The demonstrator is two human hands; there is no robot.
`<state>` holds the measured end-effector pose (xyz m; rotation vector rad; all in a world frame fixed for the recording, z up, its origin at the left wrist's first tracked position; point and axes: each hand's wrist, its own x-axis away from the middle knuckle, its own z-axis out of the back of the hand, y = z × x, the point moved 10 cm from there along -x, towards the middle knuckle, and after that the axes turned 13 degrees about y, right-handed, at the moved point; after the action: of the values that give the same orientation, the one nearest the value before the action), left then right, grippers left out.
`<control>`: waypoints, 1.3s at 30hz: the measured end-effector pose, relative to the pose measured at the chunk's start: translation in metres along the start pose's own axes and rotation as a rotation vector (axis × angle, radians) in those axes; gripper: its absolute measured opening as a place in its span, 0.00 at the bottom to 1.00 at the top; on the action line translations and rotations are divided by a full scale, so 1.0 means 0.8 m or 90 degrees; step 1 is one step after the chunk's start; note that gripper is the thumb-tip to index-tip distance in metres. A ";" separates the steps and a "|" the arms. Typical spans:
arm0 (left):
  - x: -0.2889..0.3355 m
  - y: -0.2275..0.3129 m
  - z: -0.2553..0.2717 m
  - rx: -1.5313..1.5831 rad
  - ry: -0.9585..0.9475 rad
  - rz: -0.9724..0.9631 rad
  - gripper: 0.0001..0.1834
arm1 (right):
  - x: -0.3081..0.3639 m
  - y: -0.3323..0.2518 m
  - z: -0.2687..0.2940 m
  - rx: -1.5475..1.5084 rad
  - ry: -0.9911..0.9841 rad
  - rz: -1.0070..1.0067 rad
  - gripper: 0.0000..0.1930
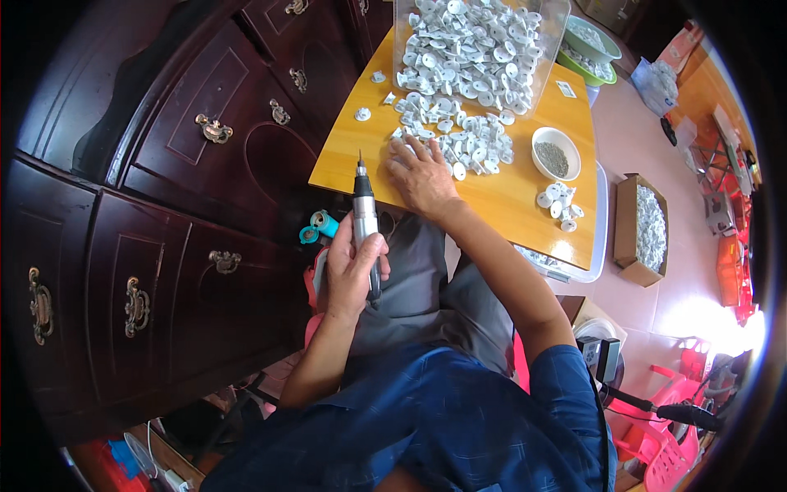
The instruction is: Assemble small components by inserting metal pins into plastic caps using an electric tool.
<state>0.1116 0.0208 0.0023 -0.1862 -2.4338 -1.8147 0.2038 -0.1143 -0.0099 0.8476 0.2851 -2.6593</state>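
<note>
My left hand is closed around a slim silver and black electric screwdriver, its thin bit pointing away from me past the table's near edge. On the yellow wooden table, my right hand lies palm down with the fingers spread. Its fingertips reach the near left side of a loose heap of small white plastic parts, each with a round disc. Whether anything is under those fingers is hidden. Two single white parts, one a round white piece, lie left of the heap.
A clear bin full of white parts stands at the table's far side. At the right are a white bowl of small metal pieces and a little white cluster. Dark drawers border the left; a filled cardboard box sits on the floor.
</note>
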 end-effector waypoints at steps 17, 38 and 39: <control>0.004 -0.022 -0.028 -0.116 -0.043 0.022 0.31 | 0.036 0.079 0.064 -0.035 0.107 -0.056 0.14; -0.022 -0.051 -0.188 -0.515 -0.439 -0.263 0.34 | 0.104 0.342 0.132 0.126 -0.119 -0.495 0.09; -0.028 -0.052 -0.193 -0.520 -0.442 -0.265 0.34 | 0.104 0.343 0.131 0.127 -0.126 -0.500 0.09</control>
<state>0.1284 -0.1394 0.0033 -0.4536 -1.9521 -3.3228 0.1875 -0.4187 0.0011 0.5917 0.3626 -3.5241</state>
